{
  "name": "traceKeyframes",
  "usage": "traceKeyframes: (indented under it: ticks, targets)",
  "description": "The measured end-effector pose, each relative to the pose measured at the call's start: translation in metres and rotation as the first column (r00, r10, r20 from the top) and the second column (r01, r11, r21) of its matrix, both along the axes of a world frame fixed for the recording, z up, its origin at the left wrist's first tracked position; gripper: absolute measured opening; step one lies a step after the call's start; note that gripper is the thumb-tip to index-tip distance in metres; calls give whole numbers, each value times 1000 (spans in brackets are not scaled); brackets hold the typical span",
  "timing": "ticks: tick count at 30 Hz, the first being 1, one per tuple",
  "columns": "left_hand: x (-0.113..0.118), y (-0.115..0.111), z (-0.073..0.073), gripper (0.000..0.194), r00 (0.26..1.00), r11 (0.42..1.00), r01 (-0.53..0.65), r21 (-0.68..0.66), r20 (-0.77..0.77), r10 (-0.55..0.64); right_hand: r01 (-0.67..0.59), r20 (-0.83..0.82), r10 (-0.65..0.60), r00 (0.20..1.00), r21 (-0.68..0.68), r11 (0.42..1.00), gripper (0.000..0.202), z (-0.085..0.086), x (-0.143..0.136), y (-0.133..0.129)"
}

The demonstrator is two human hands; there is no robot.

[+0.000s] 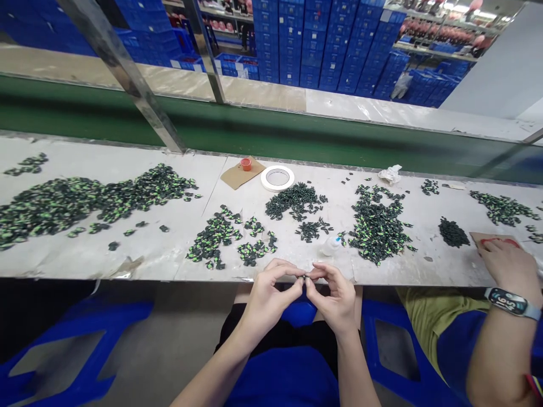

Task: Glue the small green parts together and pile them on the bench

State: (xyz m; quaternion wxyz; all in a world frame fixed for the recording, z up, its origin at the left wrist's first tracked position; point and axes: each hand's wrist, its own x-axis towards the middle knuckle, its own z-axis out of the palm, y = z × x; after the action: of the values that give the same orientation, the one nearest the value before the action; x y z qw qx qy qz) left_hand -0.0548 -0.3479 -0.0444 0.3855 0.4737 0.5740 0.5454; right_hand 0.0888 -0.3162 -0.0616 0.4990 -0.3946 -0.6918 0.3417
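Where the two hands meet, just over the front edge of the workbench [161,265], one small dark piece [304,277], its detail too small to read.

Left hand [271,291]: thumb and forefinger closed to a pinch on the piece. Right hand [335,294]: thumb and fingertips likewise closed on it from the other side, remaining fingers loosely curled.

Step in hand, by judgement: two-handed fingertip work on a single piece, perhaps pressing or joining; which of these, cannot be told. Next move, by judgement: calls for a steady pinch and thumbs kept in line.

Bench stock, front edge, left of the hands: loose heap of black-and-lime parts [214,237]. Behind the hands, towards mid-bench: plain dark slender parts [294,200]. Just beside the right hand: translucent squeeze bottle [331,246], blue at the tip. Right of the bottle: larger pile of black-and-lime pieces [377,226].

Near the back edge: white tape roll [265,178], lying flat; beside it, cardboard sheet [233,178] bearing a red cup [246,164]; farther right, crumpled tissue [390,174].
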Motion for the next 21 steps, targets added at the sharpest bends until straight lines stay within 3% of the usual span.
traceKeyframes:
  ticks: [4, 8, 11, 13, 16, 19, 21]
  targets:
    - [0, -1, -2, 15, 997, 995, 67, -68, 49, -64, -12, 34, 12, 999, 13, 1000, 26, 1, 2, 0]
    - [-2, 1, -1, 58, 978, 976, 195, -102, 102, -185, -72, 86, 67, 994, 57, 996, 25, 6, 9, -1]
    - [-9, 7, -4, 55, 964, 961, 247, -121, -67, -257, -3, 117, -6, 993, 70, 998, 16, 2, 24, 3]
    - [-19, 15, -9, 40, 940, 982, 159, -100, -288, -182, 135, 121, -144, 982, 81, 988, 11, -5, 38, 12]
    - [-38, 30, -18, 21, 820, 996, -85, 14, -567, 78, 365, 112, -376, 920, 106, 925, 14, -11, 60, 34]
    - [-52, 43, -24, 12, 691, 982, -174, 78, -701, 178, 522, 125, -544, 830, 170, 836, 27, -7, 68, 52]
    - [-54, 47, -27, 10, 639, 977, -188, 95, -744, 196, 535, 166, -574, 801, 230, 813, 37, -4, 64, 56]
